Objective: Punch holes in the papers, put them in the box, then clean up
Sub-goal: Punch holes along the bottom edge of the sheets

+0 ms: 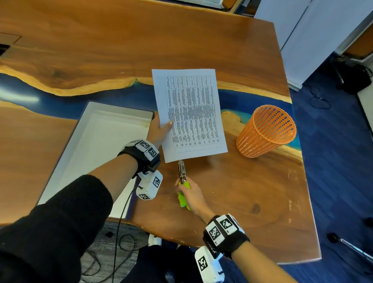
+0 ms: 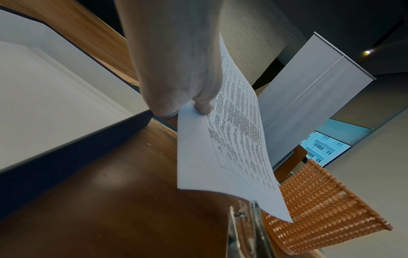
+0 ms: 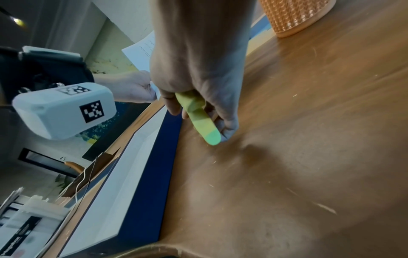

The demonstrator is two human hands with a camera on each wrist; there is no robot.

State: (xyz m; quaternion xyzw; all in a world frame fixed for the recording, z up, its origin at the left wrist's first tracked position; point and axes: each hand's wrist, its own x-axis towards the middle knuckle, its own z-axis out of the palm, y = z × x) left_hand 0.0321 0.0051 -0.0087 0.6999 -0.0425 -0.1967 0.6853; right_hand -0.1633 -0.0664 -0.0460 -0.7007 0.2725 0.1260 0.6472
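Judging from how things lie now, several slips can be expected. Going from the left: the box (image 1: pixel 88 149), a shallow white tray with dark blue outer walls, lies open on the wooden table (image 1: pixel 232 198), and no sheet is seen inside it, so the filing step is not yet done. The paper (image 1: pixel 190 113), a printed sheet with a table on it, is held in the air just right of the box by one side edge only. Because it is gripped at a single place, its free part is seen to bend in the left wrist view, and the near edge could swing away from the punch or be creased when the tool is squeezed. A hole too near the margin could be torn out. Small paper discs may be dropped on the table and not into the orange basket (image 1: pixel 268 132), which stands well apart to the right, so more cleaning would be needed.

The left hand (image 1: pixel 159 129) is reached forward with the thumb laid on the printed face and the fingers hidden behind the sheet; the paper is pinched firmly. The right hand (image 1: pixel 190 195) is held low over the table, its fingers curled round the green handles of the hole punch (image 1: pixel 182 180). The metal head is pointed at the near edge of the sheet, touching or just beside it; which one cannot be told.
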